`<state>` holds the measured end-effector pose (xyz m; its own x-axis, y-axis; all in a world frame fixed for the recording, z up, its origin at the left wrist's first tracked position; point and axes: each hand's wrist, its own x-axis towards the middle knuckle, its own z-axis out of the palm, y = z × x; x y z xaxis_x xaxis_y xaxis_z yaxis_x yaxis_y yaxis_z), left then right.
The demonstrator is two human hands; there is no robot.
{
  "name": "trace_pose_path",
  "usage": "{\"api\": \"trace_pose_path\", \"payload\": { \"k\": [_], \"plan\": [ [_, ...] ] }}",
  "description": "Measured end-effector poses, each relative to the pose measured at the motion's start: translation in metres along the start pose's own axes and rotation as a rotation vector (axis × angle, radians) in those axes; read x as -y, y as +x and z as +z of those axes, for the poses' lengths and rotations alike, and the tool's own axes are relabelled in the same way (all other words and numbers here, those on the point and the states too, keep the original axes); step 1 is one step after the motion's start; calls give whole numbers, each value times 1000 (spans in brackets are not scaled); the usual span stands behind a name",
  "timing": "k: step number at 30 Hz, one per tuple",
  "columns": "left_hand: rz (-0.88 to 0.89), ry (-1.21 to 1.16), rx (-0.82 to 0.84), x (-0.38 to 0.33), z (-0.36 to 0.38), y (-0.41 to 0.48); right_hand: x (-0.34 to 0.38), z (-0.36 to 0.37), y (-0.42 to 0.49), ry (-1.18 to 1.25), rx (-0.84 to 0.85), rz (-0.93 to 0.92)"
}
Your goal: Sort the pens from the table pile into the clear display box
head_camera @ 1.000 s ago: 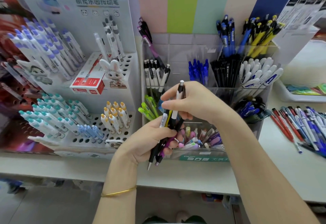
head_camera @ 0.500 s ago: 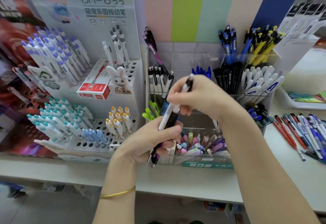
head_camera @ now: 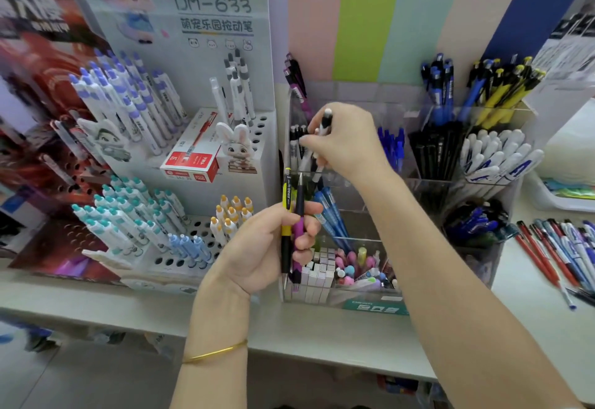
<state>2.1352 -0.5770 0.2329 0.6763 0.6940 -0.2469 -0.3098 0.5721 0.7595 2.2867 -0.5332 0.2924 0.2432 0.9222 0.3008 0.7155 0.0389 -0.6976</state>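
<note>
Partly done: the right hand (head_camera: 346,141) pinches a white-and-black pen (head_camera: 323,138), apparently lowering it into the clear display box (head_camera: 428,189) beside matching ones. The left hand (head_camera: 273,247) grips a yellow pen (head_camera: 286,212) and a purple pen (head_camera: 298,215), and a pile (head_camera: 560,247) waits on the tabletop (head_camera: 531,312) at right.

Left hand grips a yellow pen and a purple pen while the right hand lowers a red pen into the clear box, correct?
Not quite. In the head view the right hand holds a black-and-white pen, not red, at the clear box. The left hand does grip the yellow pen and purple pen.

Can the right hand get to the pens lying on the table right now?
Probably not yet. The right hand is busy holding a black-and-white pen at the clear display box. The loose pens lie uncovered further right, so it could reach them once free.
</note>
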Motion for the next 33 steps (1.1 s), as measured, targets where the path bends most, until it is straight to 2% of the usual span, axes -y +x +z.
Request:
{"api": "trace_pose_path", "payload": {
  "k": [3,9,11,14,16,18,20,22,24,26,28,29,33],
  "plan": [
    [41,-45,42,-1,-4,-2,-1,7,-5,-38,-1,40],
    [57,-16,104,-3,-5,-1,-1,-9,-23,29,-201,-51],
    [51,33,114,-3,-2,0,-1,-20,-32,100,-98,-9],
    [25,80,146,-4,5,3,-5,-31,-49,63,268,58],
    [3,108,161,-4,11,5,-9,-36,-59,183,309,89],
    [-24,127,129,-3,15,6,-13,-44,-65,427,187,167],
    [-30,106,64,-3,17,8,-18,-54,-70,673,-16,247],
    [13,38,-23,-2,20,10,-22,-61,-78,760,-139,280],
    [101,-28,-92,-2,23,12,-24,-63,-88,720,-69,311],
    [183,-38,-127,-5,27,15,-25,-61,-97,543,128,338],
    [239,58,-127,-6,30,19,-22,-55,-103,282,331,305],
    [256,124,-115,-5,33,19,-19,-50,-104,228,379,278],
    [301,210,-116,-4,39,19,-7,-33,-99,359,276,260]
  ]
}}
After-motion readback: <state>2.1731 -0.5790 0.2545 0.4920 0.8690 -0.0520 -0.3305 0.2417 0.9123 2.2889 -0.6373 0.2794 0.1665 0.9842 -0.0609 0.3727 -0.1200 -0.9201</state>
